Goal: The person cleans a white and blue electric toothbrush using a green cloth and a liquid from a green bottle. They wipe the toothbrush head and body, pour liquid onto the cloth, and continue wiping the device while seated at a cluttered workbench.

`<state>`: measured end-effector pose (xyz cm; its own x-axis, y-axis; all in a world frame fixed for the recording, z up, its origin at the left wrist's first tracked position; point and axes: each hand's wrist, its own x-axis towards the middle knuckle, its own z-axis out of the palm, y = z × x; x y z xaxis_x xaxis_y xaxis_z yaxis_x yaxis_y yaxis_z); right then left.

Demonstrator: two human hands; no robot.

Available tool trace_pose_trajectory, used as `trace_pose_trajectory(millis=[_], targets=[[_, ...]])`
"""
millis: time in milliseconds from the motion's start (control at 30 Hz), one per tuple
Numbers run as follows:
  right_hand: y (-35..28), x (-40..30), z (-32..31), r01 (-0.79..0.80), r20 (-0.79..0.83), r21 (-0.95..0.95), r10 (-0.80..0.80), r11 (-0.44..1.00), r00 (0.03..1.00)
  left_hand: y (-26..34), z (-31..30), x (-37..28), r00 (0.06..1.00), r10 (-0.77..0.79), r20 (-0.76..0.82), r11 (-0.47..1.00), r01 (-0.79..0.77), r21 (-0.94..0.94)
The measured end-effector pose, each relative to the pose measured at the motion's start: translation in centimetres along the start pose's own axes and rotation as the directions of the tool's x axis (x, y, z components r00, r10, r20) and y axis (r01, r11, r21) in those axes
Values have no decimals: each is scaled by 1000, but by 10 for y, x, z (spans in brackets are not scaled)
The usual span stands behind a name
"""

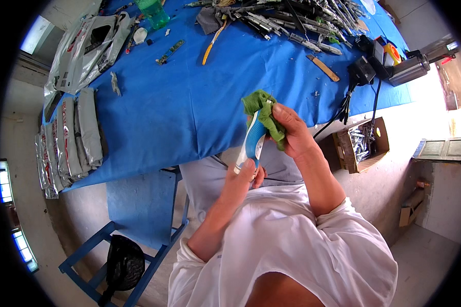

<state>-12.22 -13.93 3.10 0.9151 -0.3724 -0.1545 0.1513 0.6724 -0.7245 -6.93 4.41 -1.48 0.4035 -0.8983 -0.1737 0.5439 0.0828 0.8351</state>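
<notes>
A white-and-blue electric toothbrush handle [254, 134] with a ribbed side is held above my lap, tilted, its thin metal shaft pointing away from me. My left hand [242, 174] grips its lower end, thumb on top. Around the upper end is a crumpled green cloth [259, 101], which my right hand [292, 128] pinches against the handle. The right fingers are partly hidden behind cloth and handle. Both hands are just in front of the near edge of the blue-covered table [153, 115].
A pile of slim device parts [292, 23] lies at the back. Grey plastic packages [75, 130] line the left side. A wooden-handled blade [322, 68], black adapters with cables [363, 71] and a metal cylinder [409, 71] are at right. Below stands a cardboard box [347, 149] of parts; a blue chair [142, 207] is left.
</notes>
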Motion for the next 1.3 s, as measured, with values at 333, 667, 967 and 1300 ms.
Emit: trace_pose_trajectory(millis=[333, 667, 967, 1300], targets=[[-10, -2, 19, -27, -253, -654, -185, 756, 950, -9, 1, -10, 980, -8, -199, 958, 64, 280], [7, 1, 24, 69, -158, -15, -71, 998, 985, 15, 13, -2, 991, 10, -133, 984, 14, 178], [37, -33, 40, 26, -189, -537, -151, 843, 970, 10, 4, 2, 977, 4, -214, 994, 20, 109], [-14, 18, 11, 199, -219, -782, -559, 591, 800, 7, 9, 10, 958, 39, -284, 922, 76, 380]])
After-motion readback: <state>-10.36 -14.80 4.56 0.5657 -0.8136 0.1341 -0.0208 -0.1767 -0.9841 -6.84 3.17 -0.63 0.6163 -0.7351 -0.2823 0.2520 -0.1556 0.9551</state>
